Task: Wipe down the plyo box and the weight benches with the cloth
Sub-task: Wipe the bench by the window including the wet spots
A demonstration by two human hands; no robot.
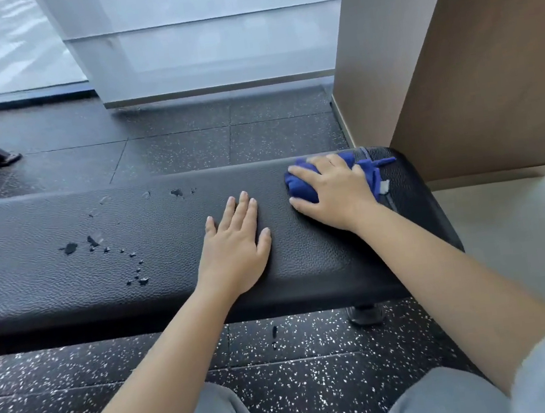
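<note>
Gym flooring (171, 150) is spanned by the weight bench (67, 283), at whose right end the cloth (299, 186) is gripped by the right hand (334, 191), the left hand (234, 242) laid flat, fingers straight; most is judged unwiped.

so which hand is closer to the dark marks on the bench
Left. The left hand lies flat on the bench, just right of the dark marks; the right hand is farther right, holding the blue cloth at the bench's end.

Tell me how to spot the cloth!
Find the long black bench across the middle. Go to its right end, by the brown wall. The cloth is the bunched bundle under the right hand, the only bright blue thing there.
</note>
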